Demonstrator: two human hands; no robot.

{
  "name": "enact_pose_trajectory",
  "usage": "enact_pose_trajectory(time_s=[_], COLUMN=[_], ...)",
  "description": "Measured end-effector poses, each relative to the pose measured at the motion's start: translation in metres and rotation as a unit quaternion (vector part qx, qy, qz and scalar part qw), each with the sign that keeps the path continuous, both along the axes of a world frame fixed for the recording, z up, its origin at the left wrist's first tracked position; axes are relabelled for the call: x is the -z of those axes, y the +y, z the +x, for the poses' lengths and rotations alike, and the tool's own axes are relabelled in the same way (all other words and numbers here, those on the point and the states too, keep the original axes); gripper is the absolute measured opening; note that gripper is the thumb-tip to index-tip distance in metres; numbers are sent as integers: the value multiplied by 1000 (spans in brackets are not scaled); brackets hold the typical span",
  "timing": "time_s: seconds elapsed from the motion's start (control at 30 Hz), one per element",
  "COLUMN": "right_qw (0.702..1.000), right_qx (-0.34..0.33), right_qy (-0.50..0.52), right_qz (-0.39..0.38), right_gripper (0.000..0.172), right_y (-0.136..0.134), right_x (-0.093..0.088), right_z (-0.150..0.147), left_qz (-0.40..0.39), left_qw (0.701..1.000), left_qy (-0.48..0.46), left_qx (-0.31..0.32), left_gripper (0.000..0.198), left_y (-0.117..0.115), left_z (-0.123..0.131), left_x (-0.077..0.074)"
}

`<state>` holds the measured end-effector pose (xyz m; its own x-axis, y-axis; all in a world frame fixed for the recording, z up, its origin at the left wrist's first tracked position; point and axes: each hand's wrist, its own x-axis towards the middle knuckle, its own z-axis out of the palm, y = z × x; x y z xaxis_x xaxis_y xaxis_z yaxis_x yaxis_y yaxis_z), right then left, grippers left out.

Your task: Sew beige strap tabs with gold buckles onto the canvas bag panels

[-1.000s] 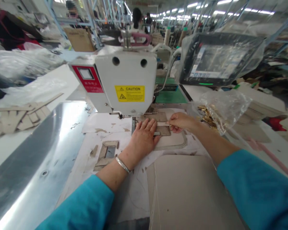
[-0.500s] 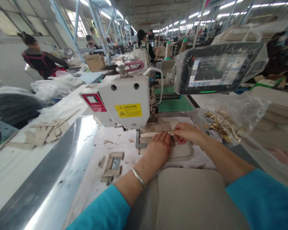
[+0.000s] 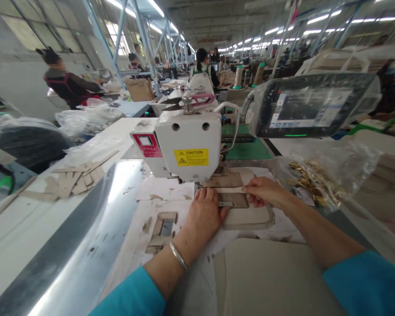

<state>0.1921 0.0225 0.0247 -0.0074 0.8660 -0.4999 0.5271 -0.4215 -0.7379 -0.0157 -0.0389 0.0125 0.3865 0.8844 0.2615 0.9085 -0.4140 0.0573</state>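
Observation:
Beneath the head of a white sewing machine (image 3: 164, 142) lies a rounded beige panel (image 3: 258, 215) with a brownish template (image 3: 238, 201) on top. A narrow pale strip (image 3: 229, 190) runs across the template's slot. My right hand (image 3: 266, 192) pinches the strip's right end between thumb and fingers. My left hand (image 3: 204, 215) lies flat with its fingers at the strip's left end, close to the needle area. Its fingers hide that end, so I cannot tell whether they press on it.
A larger beige panel (image 3: 273, 272) lies in front of me. Left of my hand is a small cut-out frame (image 3: 156, 235). Beige scraps (image 3: 75, 180) lie farther left. A bag of gold-coloured pieces (image 3: 316, 177) and a control screen (image 3: 316, 107) stand right. Other people work behind.
My left hand has slid left along the template to the strip's left end, uncovering more of the strip and slot. The right hand keeps its pinch. The whole view has shifted slightly.

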Motion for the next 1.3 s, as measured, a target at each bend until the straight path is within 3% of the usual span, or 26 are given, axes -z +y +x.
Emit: enact_pose_trajectory(time_s=[0.13,0.27,0.63,0.9,1.0,1.1,1.2,1.3], right_qw=[1000,1000,999,1000,999,999,999,999], right_qx=[2,3,4,20,26,37,40,37], right_qy=[8,23,39,16,19,25,23,26], right_qz=[1,3,-8,11,11,12,7,4], right_gripper=[19,17,19,22,21,17,16,16], right_y=[-1,-4,-2,-4,-6,-8,-7,-6], right_x=[0,-4,-8,-5,-8,-9,-7,-6], right_z=[1,0,-1,0,-2,-3,-2,-1], left_qz=[-15,-27,-49,-28,-26,-9,10,19], left_qw=[1000,999,992,997,995,997,1000,999], left_qy=[-9,-29,-67,-8,-27,-24,-4,12], left_qx=[-11,-14,93,76,92,76,28,33], left_gripper=[42,39,27,34,41,49,41,35], left_y=[-1,-2,11,8,3,-2,-5,-4], left_z=[-14,-11,56,71,61,36,4,-15], left_x=[-3,-1,2,-4,-3,-1,-2,-5])
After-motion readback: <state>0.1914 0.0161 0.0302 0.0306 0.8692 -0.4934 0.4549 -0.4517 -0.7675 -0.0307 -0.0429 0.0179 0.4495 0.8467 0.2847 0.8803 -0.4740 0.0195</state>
